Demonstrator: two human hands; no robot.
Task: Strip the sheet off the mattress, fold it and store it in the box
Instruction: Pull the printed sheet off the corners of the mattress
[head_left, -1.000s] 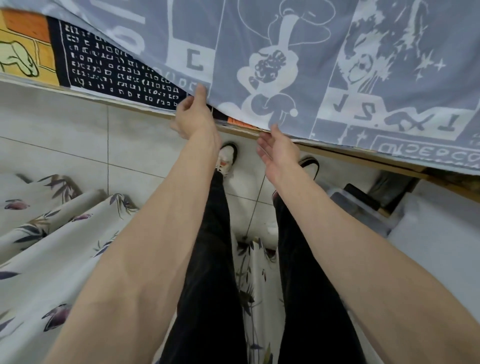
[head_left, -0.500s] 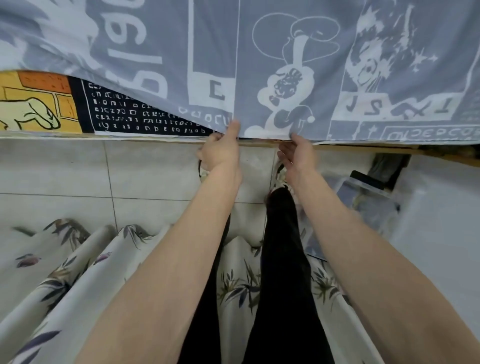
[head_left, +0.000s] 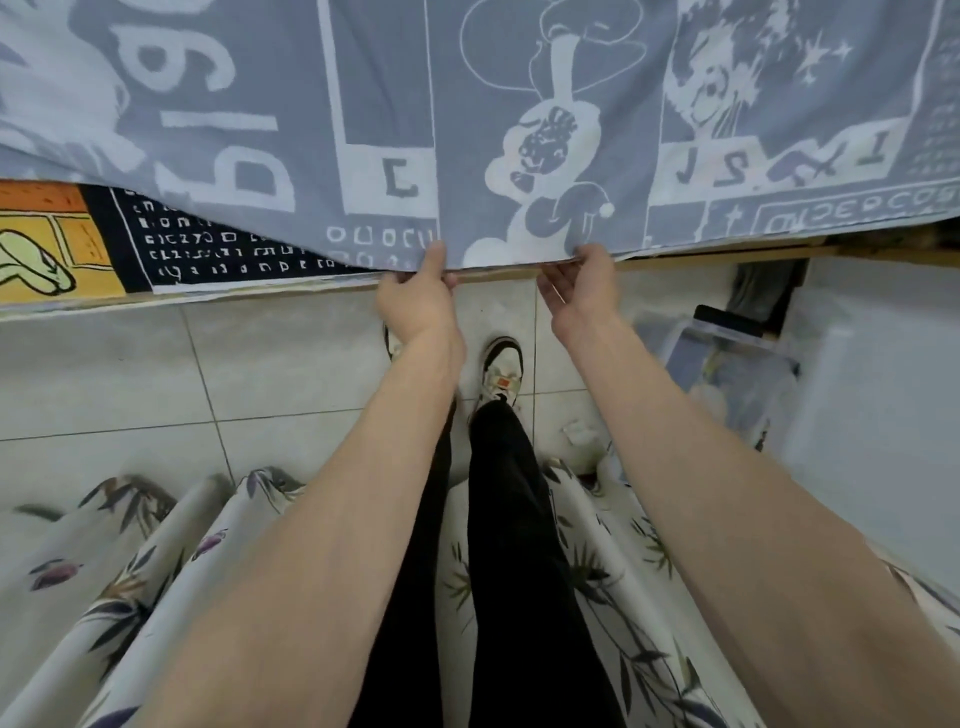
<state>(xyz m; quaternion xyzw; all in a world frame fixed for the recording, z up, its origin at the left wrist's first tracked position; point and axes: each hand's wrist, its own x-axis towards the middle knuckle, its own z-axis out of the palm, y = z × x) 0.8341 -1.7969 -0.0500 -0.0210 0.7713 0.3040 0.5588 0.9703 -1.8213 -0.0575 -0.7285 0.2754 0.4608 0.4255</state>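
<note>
A grey-blue sheet (head_left: 519, 104) with white cartoon prints and letters covers the top of the view, its near edge lifted off the bed. My left hand (head_left: 418, 301) pinches that edge from below, thumb on top. My right hand (head_left: 579, 286) grips the same edge a little to the right. Under the lifted part at the left, a colourful printed layer (head_left: 156, 244) in orange, yellow and black shows on the mattress. A clear plastic box (head_left: 727, 364) stands on the floor at the right, partly under the bed.
Pale floor tiles (head_left: 260, 374) lie between me and the wooden bed edge (head_left: 727, 254). A cream floral cloth (head_left: 130, 571) lies bunched around my legs and shoes. A white surface (head_left: 883, 415) stands at the right.
Both hands have closed on the sheet's edge and spread a little apart. The view has swung level with the bed, and I have stepped back over the floral cloth.
</note>
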